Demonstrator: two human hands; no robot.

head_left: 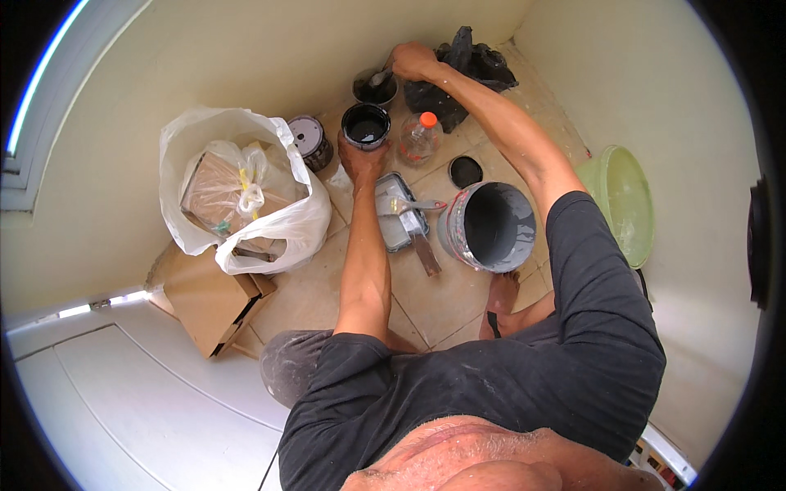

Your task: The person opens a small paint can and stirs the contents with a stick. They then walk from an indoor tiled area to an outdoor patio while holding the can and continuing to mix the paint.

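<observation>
My left hand (pixel 361 159) is wrapped round a small round pot (pixel 366 125) with glossy black liquid inside. My right hand (pixel 412 61) is closed on a flat, grey-ended tool (pixel 380 78); its handle is hidden in my fist, so brush or scraper I cannot tell. That tool's end reaches into a dark-smeared tub (pixel 374 92) just behind the pot. A clear bottle with an orange cap (pixel 420 142) stands right of the pot. Closer to me, a paintbrush (pixel 409 205) lies across a grey-smeared tray (pixel 394 233).
A white plastic bag (pixel 286 245) with wrapped contents and a lidded can (pixel 309 141) stand at left, above a cardboard box (pixel 214 303). A grey-coated bucket (pixel 498 227), a black lid (pixel 466 172), a green basin (pixel 622 206) and a black plastic bag (pixel 442 102) are at right.
</observation>
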